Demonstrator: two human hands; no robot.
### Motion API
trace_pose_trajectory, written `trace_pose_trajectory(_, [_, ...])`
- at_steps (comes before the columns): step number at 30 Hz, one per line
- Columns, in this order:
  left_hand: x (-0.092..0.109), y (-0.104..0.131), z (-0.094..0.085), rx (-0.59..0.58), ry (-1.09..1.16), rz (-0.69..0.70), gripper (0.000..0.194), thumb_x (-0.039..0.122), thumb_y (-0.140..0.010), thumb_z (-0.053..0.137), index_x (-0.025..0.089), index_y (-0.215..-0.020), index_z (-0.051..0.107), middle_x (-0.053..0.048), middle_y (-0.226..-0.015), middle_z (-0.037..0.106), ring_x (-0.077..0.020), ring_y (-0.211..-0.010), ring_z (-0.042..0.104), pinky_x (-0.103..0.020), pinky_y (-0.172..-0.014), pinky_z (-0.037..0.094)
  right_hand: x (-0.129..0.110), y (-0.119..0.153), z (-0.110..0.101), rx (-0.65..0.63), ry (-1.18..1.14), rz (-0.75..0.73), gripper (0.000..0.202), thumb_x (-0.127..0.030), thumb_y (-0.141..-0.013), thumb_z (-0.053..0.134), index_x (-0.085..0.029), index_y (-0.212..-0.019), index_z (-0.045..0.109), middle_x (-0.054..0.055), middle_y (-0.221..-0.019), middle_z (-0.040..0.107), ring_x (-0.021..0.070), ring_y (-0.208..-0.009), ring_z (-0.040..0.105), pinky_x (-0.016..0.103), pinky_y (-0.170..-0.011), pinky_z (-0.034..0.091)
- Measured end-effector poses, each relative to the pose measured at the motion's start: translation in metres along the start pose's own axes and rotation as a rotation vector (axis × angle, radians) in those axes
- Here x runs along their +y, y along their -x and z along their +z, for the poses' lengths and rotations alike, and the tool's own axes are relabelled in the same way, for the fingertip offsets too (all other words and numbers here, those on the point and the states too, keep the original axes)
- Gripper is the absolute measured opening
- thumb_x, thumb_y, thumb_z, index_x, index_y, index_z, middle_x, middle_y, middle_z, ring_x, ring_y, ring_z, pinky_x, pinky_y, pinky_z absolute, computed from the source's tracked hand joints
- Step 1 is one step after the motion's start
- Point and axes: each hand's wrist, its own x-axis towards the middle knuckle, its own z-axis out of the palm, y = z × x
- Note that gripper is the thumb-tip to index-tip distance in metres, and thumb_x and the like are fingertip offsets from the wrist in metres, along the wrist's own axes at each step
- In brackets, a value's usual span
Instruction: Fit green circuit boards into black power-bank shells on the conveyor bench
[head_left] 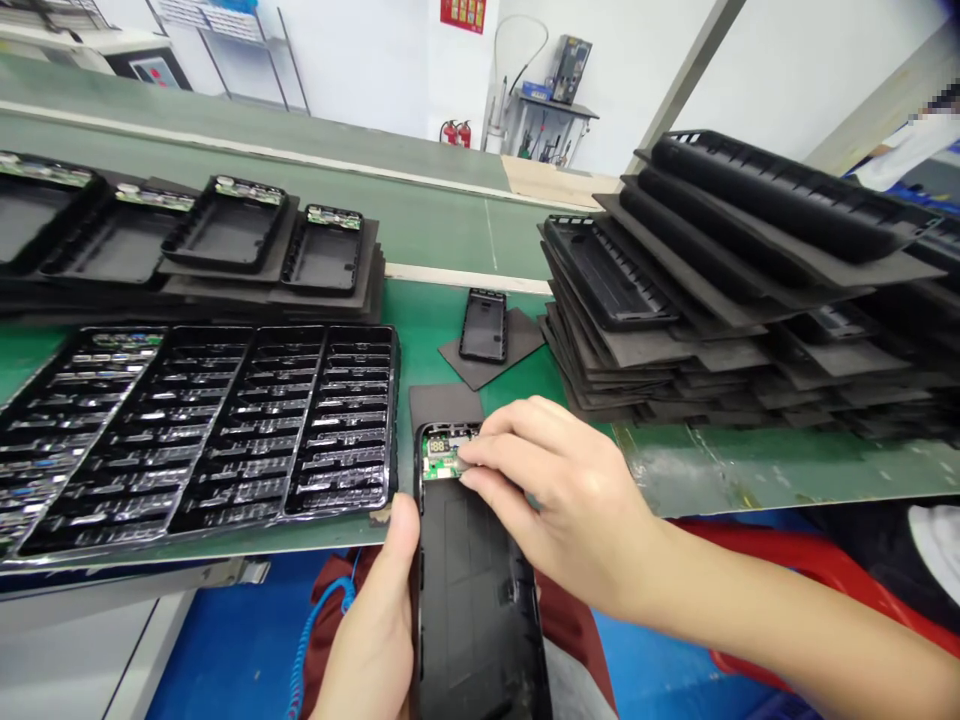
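A black plastic shell (472, 590) was gripped along its edge by the left hand (379, 625) and steadied over the desk (720, 470) edge, so that a small green circuit board (442, 455) could be pinched into its top end by the right hand (559, 500).

Bright, even overhead light; glare on glossy tray (225, 430) left of hands, edges bend w/ wide-angle distortion.

The location was an electronics assembly factory: a green conveyor belt (450, 225) ran beyond the hands, stacked black trays (735, 290) on the bench (750, 465).
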Motion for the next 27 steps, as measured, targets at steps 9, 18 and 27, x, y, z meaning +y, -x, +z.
trace_pose_trajectory(9, [0.0, 0.008, 0.021, -0.032, -0.001, -0.109, 0.038, 0.037, -0.087, 0.048, 0.019, -0.118, 0.059, -0.005, -0.101, 0.07, -0.0219, -0.101, 0.062, -0.034, -0.092, 0.048, -0.001, -0.003, -0.004, -0.064, -0.116, 0.087, 0.008, -0.007, -0.081, 0.057, -0.01, -0.081, 0.064, 0.004, -0.078, 0.061, 0.0142, -0.074, 0.054, 0.025, -0.067, 0.045])
trace_pose_trajectory(18, [-0.005, 0.002, 0.023, -0.035, 0.051, -0.006, 0.032, 0.035, -0.087, 0.048, 0.021, -0.113, 0.062, -0.003, -0.102, 0.069, -0.02, -0.108, 0.059, -0.032, -0.095, 0.046, -0.005, -0.001, -0.005, 0.008, -0.135, 0.09, 0.008, -0.005, -0.081, 0.056, -0.01, -0.08, 0.063, 0.004, -0.078, 0.06, 0.0122, -0.074, 0.054, 0.023, -0.067, 0.044])
trace_pose_trajectory(27, [-0.007, 0.003, 0.023, 0.09, 0.042, 0.108, 0.034, 0.032, -0.09, 0.042, 0.025, -0.121, 0.057, 0.0, -0.105, 0.069, -0.0178, -0.111, 0.057, -0.029, -0.094, 0.047, -0.009, -0.001, -0.005, -0.003, -0.143, 0.101, 0.009, -0.005, -0.081, 0.056, -0.01, -0.08, 0.063, 0.004, -0.079, 0.061, 0.0119, -0.074, 0.054, 0.022, -0.067, 0.045])
